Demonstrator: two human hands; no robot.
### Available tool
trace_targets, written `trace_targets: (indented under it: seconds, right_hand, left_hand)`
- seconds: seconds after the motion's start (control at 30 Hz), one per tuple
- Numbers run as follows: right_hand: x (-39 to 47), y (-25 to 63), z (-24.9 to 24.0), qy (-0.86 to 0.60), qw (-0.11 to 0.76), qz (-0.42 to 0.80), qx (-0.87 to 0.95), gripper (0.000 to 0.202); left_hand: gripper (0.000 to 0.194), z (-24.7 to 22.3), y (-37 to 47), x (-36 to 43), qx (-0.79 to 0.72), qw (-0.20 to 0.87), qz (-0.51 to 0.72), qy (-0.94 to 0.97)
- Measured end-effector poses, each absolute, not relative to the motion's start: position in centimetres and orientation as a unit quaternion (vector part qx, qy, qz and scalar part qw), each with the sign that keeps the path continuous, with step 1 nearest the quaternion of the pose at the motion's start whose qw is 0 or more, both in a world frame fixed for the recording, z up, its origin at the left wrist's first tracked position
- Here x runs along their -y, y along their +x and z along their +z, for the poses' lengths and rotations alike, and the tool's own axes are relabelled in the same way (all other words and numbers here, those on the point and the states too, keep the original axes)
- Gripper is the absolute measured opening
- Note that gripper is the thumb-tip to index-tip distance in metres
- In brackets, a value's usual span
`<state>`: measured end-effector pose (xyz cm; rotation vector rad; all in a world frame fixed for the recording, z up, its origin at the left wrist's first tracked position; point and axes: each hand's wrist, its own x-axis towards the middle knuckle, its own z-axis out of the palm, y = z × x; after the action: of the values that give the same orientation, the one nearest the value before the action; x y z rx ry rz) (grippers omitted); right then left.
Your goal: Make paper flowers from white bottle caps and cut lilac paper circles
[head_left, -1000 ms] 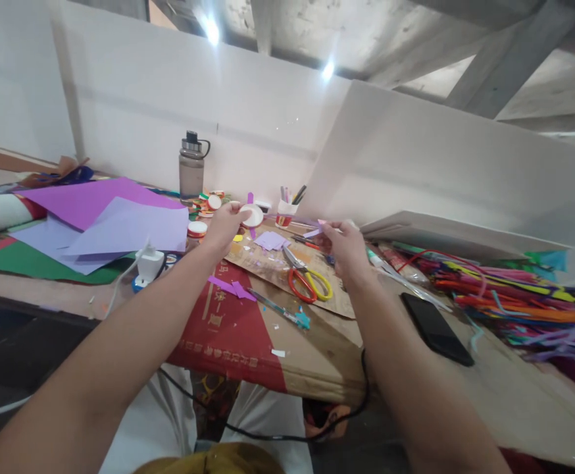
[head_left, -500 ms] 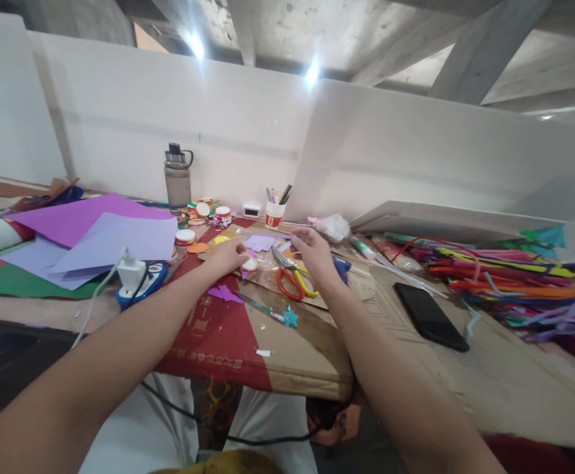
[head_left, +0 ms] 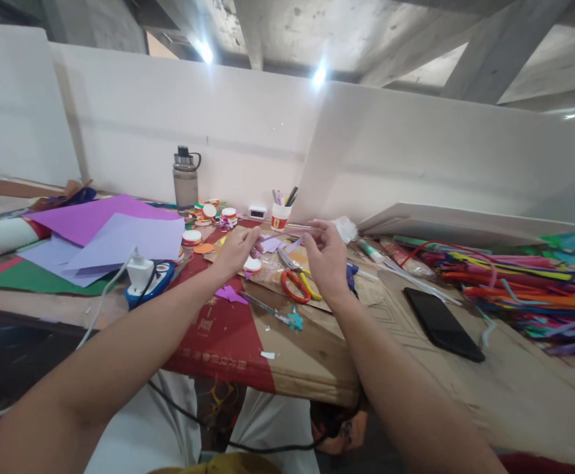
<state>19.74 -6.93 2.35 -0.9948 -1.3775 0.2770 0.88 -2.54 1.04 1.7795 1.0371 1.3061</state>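
A thin purple strip (head_left: 282, 234) stretches between my two hands above the cardboard. My left hand (head_left: 241, 250) is closed on its left end, over a small white-topped disc (head_left: 252, 264). The fingertips of my right hand (head_left: 325, 253) pinch the strip's other end. Light purple paper pieces (head_left: 271, 245) lie under the strip. Just below and left of my right hand are scissors (head_left: 296, 284) with red and yellow handles. Purple scraps (head_left: 231, 294) and a pen with a blue star (head_left: 293, 319) lie nearer to me.
Purple sheets (head_left: 134, 240) and a blue power socket (head_left: 155, 283) are on the left. A bottle (head_left: 185, 181) and a pen cup (head_left: 280, 216) stand behind. On the right lie a black phone (head_left: 443, 322) and colourful pipe cleaners (head_left: 529, 283).
Both hands have risen slightly off the cardboard, and the purple strip between them shows more clearly. The whole view has shifted a little, moving the table items to the right.
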Motion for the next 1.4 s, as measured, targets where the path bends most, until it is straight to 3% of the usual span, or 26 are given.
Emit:
trace_targets:
  seconds: [0.2,0.43,0.57,0.67,0.77,0.9,1.0,1.1,1.27,1.4]
  right_hand:
    - [6.8,20.2,2.3,-0.456,0.656,0.091,0.595,0.025]
    - [7.9,18.3,1.6,-0.457,0.532,0.065,0.710,0.027]
    - [7.9,18.9,2.0,-0.449,0.595,0.062,0.664,0.027]
    - [7.7,19.6,2.5,-0.439,0.652,0.063,0.615,0.029]
    - [7.5,19.9,2.6,-0.443,0.676,0.050,0.586,0.032]
    - [7.5,19.7,2.2,-0.442,0.672,0.048,0.592,0.032]
    - [7.6,19.3,1.9,-0.438,0.653,0.050,0.616,0.029]
    - [7.7,18.9,1.6,-0.446,0.603,0.045,0.659,0.029]
    - [7.8,17.9,1.0,-0.444,0.472,0.064,0.759,0.038]
    - [8.0,17.4,1.0,-0.435,0.426,0.074,0.790,0.043]
  left_hand:
    - [0.062,1.0,1.2,3.0,-0.400,0.422,0.442,0.683]
    - [0.059,0.5,1.8,3.2,-0.370,0.521,0.413,0.649]
    - [0.045,0.3,1.7,2.8,-0.409,0.383,0.428,0.709]
    - [0.028,0.8,1.4,2.9,-0.417,0.223,0.518,0.712]
    - [0.026,1.7,0.9,3.4,-0.400,0.164,0.606,0.668]
    - [0.054,2.4,1.0,4.8,-0.330,0.241,0.561,0.720]
    - [0.059,2.0,1.9,5.6,-0.275,0.325,0.430,0.796]
    - [0.063,1.2,2.5,5.4,-0.269,0.398,0.412,0.774]
    - [0.053,0.9,2.0,3.6,-0.277,0.472,0.495,0.675]
    - [0.036,1.0,1.7,2.9,-0.261,0.549,0.512,0.607]
